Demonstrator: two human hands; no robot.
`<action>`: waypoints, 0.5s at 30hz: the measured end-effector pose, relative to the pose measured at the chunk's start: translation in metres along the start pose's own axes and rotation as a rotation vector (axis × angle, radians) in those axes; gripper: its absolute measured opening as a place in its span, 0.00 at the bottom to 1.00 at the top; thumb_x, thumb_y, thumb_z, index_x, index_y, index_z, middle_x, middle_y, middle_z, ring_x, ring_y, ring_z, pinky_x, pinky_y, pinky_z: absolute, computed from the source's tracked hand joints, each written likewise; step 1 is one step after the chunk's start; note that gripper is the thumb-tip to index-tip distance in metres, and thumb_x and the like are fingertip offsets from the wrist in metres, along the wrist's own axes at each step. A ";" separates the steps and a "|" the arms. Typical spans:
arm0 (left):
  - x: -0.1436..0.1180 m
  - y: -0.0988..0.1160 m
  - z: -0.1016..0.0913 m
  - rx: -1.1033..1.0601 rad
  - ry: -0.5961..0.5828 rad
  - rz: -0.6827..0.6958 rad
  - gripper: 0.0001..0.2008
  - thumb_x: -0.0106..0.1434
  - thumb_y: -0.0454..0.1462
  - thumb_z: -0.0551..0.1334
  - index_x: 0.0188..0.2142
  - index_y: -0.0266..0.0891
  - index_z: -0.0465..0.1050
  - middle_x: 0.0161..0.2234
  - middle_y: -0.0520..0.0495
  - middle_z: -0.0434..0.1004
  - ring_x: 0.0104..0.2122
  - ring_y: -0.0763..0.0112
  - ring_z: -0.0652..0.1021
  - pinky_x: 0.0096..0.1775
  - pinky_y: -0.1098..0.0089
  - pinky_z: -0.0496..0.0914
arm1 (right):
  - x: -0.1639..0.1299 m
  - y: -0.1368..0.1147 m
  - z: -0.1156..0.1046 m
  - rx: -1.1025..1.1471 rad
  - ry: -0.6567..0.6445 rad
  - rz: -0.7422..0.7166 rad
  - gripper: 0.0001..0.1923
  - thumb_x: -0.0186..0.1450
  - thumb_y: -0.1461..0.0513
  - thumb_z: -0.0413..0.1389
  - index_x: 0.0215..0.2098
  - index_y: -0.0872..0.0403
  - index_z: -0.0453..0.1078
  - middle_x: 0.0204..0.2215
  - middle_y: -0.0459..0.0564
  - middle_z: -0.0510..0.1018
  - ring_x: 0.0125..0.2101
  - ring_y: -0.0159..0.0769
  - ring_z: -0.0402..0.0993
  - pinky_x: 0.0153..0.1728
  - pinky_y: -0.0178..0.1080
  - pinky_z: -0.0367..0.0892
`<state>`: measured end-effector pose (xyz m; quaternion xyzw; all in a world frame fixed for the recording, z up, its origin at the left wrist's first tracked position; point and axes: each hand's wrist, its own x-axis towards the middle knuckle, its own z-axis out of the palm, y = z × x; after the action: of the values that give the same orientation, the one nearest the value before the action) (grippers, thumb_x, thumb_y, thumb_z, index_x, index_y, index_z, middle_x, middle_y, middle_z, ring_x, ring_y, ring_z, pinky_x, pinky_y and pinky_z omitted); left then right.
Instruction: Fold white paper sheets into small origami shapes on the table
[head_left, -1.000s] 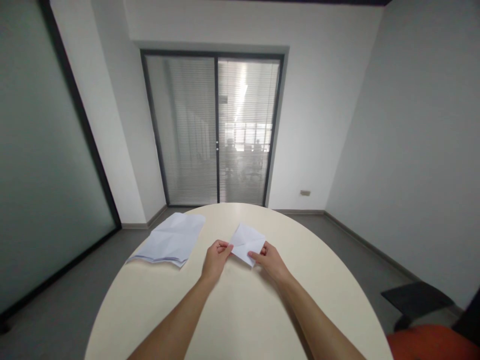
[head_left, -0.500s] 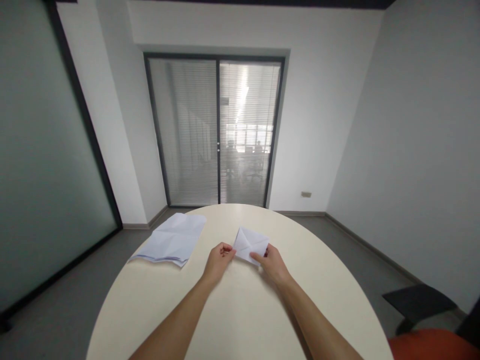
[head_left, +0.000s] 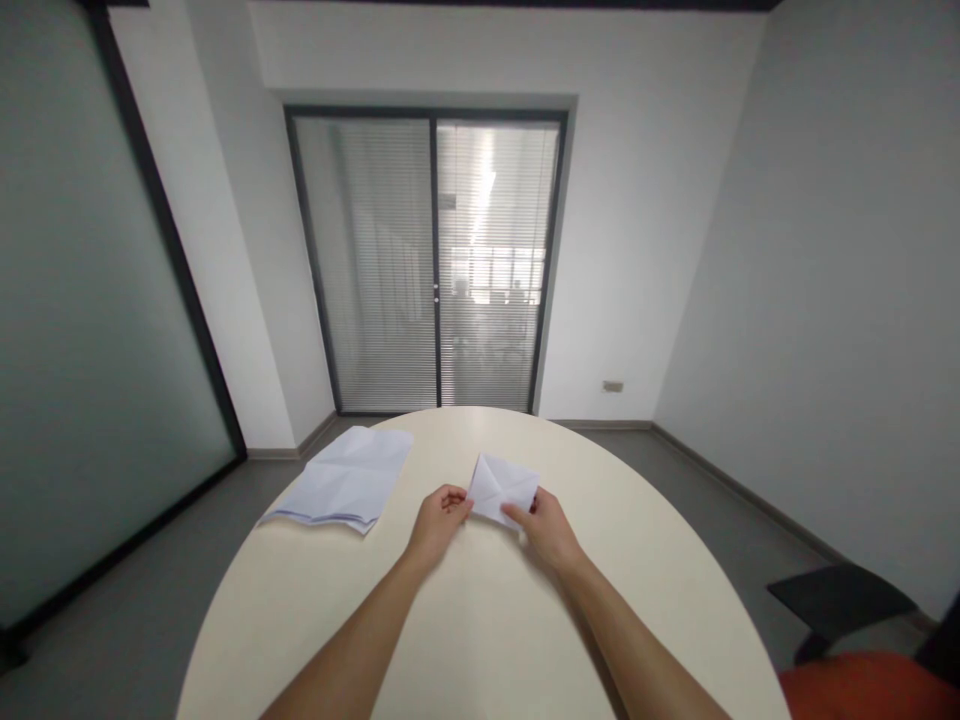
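Between my hands is a small folded sheet of white paper (head_left: 501,486), roughly square, with crease lines running across its face. My left hand (head_left: 441,518) pinches its left corner between thumb and fingers. On the other side, my right hand (head_left: 546,522) grips the right edge, thumb on top and fingers behind the paper. The paper is tilted just above the round cream table (head_left: 465,620). To the left lies a stack of white paper sheets (head_left: 345,480) with visible creases, apart from both hands.
A chair with a black armrest (head_left: 840,603) and a red seat (head_left: 870,685) stands at the right of the table. Beyond the far table edge is a glass door with blinds (head_left: 375,280). A frosted glass panel (head_left: 90,350) rises on the left.
Almost nothing differs. Both hands keep the same hold on the folded paper, and the view has shifted very slightly.
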<state>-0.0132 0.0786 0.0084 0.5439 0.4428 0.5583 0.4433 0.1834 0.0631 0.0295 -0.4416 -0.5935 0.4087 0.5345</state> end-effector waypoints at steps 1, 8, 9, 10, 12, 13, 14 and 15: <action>0.000 0.000 0.000 0.001 0.003 -0.001 0.18 0.46 0.47 0.71 0.30 0.38 0.73 0.24 0.50 0.76 0.26 0.69 0.76 0.30 0.70 0.68 | 0.000 0.000 0.000 -0.005 0.006 0.001 0.24 0.50 0.52 0.68 0.40 0.56 0.77 0.39 0.57 0.83 0.41 0.52 0.77 0.41 0.47 0.72; 0.000 -0.001 0.000 -0.013 0.009 -0.009 0.18 0.47 0.47 0.72 0.31 0.37 0.74 0.25 0.49 0.77 0.26 0.69 0.77 0.31 0.70 0.69 | 0.000 0.001 -0.001 -0.015 0.008 0.011 0.22 0.50 0.53 0.68 0.38 0.57 0.78 0.37 0.57 0.83 0.39 0.51 0.77 0.39 0.46 0.71; 0.000 -0.002 0.000 -0.020 0.006 -0.011 0.18 0.47 0.46 0.72 0.31 0.37 0.74 0.25 0.49 0.77 0.26 0.69 0.77 0.31 0.70 0.69 | 0.000 0.001 -0.001 -0.017 0.009 0.013 0.22 0.50 0.53 0.68 0.38 0.57 0.78 0.37 0.57 0.83 0.39 0.51 0.77 0.39 0.46 0.71; 0.000 -0.002 0.000 -0.027 0.002 -0.012 0.17 0.47 0.46 0.71 0.32 0.37 0.74 0.25 0.49 0.77 0.26 0.69 0.77 0.31 0.70 0.69 | 0.000 0.001 -0.001 -0.019 0.010 0.014 0.21 0.50 0.53 0.68 0.38 0.57 0.78 0.37 0.57 0.83 0.39 0.51 0.77 0.39 0.46 0.71; 0.001 -0.003 0.000 -0.028 -0.008 -0.008 0.17 0.48 0.45 0.71 0.33 0.37 0.75 0.26 0.49 0.77 0.26 0.68 0.77 0.31 0.70 0.69 | 0.000 0.000 0.000 -0.022 0.013 0.012 0.21 0.50 0.53 0.68 0.38 0.56 0.77 0.37 0.56 0.83 0.39 0.51 0.77 0.39 0.45 0.71; 0.002 -0.004 0.000 -0.019 -0.011 0.001 0.16 0.49 0.45 0.70 0.33 0.36 0.75 0.26 0.48 0.78 0.27 0.68 0.77 0.32 0.69 0.69 | 0.000 0.000 0.000 -0.026 0.014 0.008 0.21 0.50 0.53 0.67 0.38 0.56 0.77 0.37 0.56 0.83 0.39 0.51 0.77 0.39 0.45 0.71; 0.002 -0.005 0.000 -0.004 -0.013 0.015 0.15 0.50 0.44 0.69 0.33 0.37 0.75 0.27 0.48 0.78 0.27 0.67 0.77 0.33 0.69 0.69 | 0.000 0.000 0.001 -0.032 0.014 0.003 0.21 0.50 0.53 0.67 0.39 0.56 0.77 0.37 0.56 0.83 0.38 0.50 0.77 0.39 0.45 0.71; 0.002 -0.006 0.000 0.019 -0.011 0.033 0.14 0.50 0.44 0.69 0.33 0.37 0.75 0.27 0.48 0.78 0.28 0.67 0.77 0.33 0.69 0.69 | 0.000 0.000 0.001 -0.040 0.010 -0.006 0.21 0.51 0.54 0.67 0.39 0.56 0.77 0.37 0.55 0.83 0.38 0.50 0.77 0.39 0.45 0.71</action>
<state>-0.0130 0.0821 0.0027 0.5583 0.4368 0.5583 0.4311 0.1822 0.0635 0.0297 -0.4525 -0.6002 0.3928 0.5299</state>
